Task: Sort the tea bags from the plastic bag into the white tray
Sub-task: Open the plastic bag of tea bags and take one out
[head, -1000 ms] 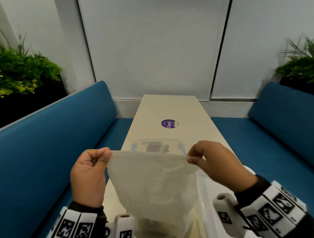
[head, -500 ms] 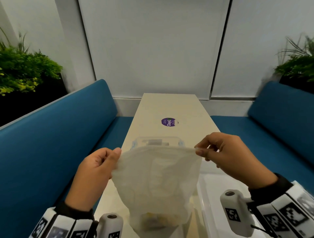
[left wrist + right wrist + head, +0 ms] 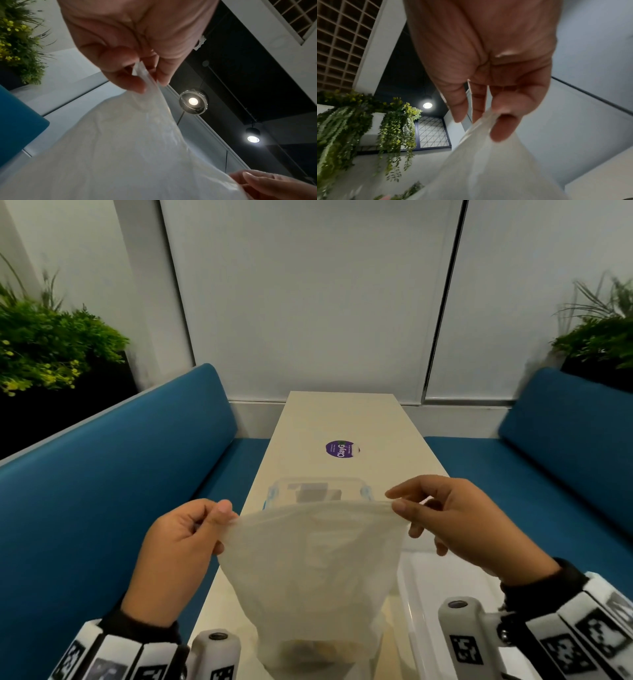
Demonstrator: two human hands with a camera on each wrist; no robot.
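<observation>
A translucent white plastic bag [image 3: 313, 570] hangs upright over the table, held by its top edge. My left hand [image 3: 186, 546] pinches the bag's left top corner between thumb and fingers. My right hand [image 3: 455, 522] pinches the right top corner. Blurry yellowish tea bags [image 3: 315, 648] lie at the bottom of the bag. The white tray [image 3: 442, 583] sits on the table to the right, under my right wrist. The left wrist view shows the bag [image 3: 120, 155] pinched in the left hand's fingertips [image 3: 137, 86]. In the right wrist view the bag [image 3: 488, 169] hangs from the right hand's fingertips [image 3: 501, 129].
A clear plastic container [image 3: 317, 494] with blue clips stands on the table [image 3: 342, 422] just behind the bag. A purple round sticker [image 3: 340, 450] lies further back. Blue benches [image 3: 102, 491] flank the narrow table on both sides.
Both hands have spread a little further apart, stretching the bag's top edge wider. The bag now hangs lower and its bottom with the tea bags shows.
</observation>
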